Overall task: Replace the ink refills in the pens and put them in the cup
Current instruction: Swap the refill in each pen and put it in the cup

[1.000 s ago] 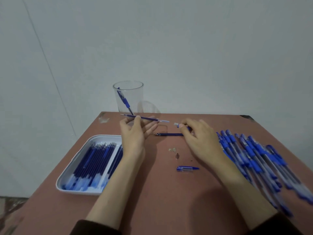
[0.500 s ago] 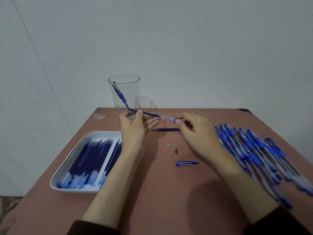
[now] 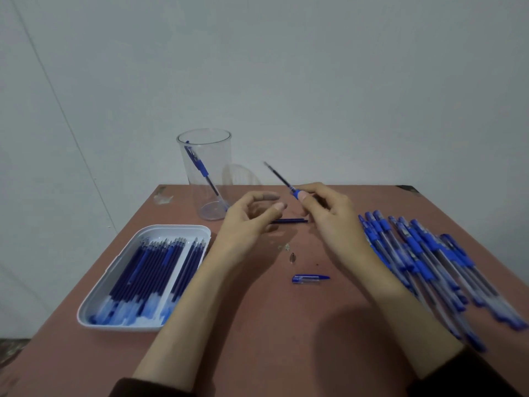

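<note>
Two hands sit over the middle of the tabletop [image 3: 286, 325]. Your right hand [image 3: 329, 216] has its fingers [image 3: 305, 196] clamped on a pen barrel [image 3: 296, 193] with a dark refill [image 3: 277, 176] sticking out of it, slanting up and left toward the wall. Your left hand [image 3: 246, 222] holds nothing, its fingers curled and apart. Between the hands a loose refill [image 3: 289, 221] lies flat. A clear cup [image 3: 204, 173] stands at the far edge with one pen [image 3: 200, 167] leaning inside. On your left a white tray [image 3: 114, 282] holds many refills; on your right lies a heap of pens [image 3: 429, 262]. Nearer you rests a pen cap [image 3: 310, 278] (small bits lie just beyond it).
</note>
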